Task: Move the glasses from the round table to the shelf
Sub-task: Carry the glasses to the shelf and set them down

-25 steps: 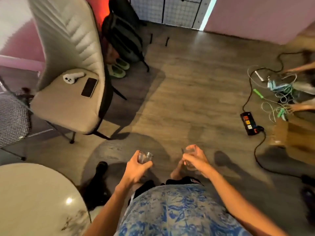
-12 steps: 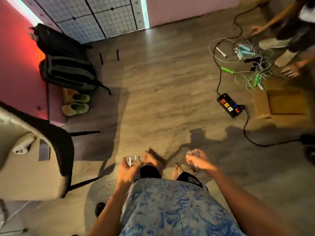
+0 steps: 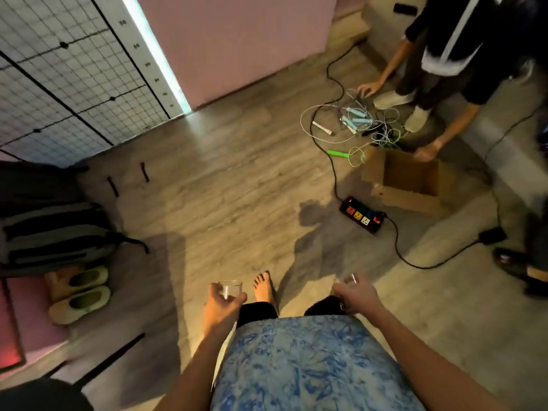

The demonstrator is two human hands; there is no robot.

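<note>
My left hand (image 3: 221, 307) holds a clear drinking glass (image 3: 230, 288) upright at waist height, its rim showing above my fingers. My right hand (image 3: 357, 295) is closed around a second clear glass (image 3: 351, 279), mostly hidden by the fingers, only its rim showing. Both hands hang in front of my blue patterned shirt, above the wooden floor. Neither the round table nor the shelf is in view.
A black power strip (image 3: 363, 216) with cables lies ahead right, next to an open cardboard box (image 3: 406, 179). Another person (image 3: 444, 54) crouches over tangled cords (image 3: 355, 123). Backpacks (image 3: 50, 229) and green slippers (image 3: 83, 292) sit left. A wire grid panel (image 3: 59, 69) stands far left.
The view has swung right: the round table and then the chair have left the frame, the box and crouching person have come closer. Both hands still hold their glasses.
</note>
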